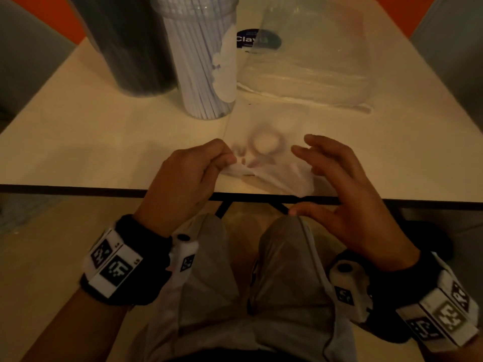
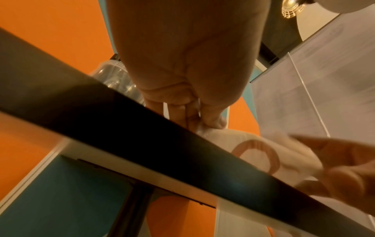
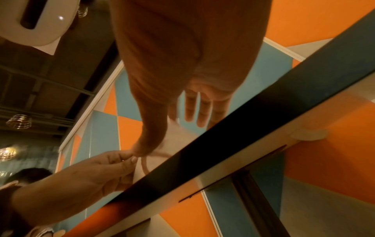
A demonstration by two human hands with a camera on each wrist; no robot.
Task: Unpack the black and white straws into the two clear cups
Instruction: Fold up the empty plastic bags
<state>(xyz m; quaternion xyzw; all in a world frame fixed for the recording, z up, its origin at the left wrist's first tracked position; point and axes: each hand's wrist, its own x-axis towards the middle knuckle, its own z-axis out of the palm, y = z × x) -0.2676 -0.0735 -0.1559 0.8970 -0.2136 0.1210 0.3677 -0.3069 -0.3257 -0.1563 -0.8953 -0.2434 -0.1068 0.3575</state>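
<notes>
Low in the frame, the left hand pinches a thin plastic bag at the tabletop edge; the right hand hovers spread, empty. Upper left, white straws fill one clear cup; a dark-filled cup adjoins.

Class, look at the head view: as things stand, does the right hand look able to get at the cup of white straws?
Probably yes. The right hand is open and holds nothing, and the cup of white straws stands ahead to its left. Only the flat plastic bag that the left hand pinches lies between them.
</notes>
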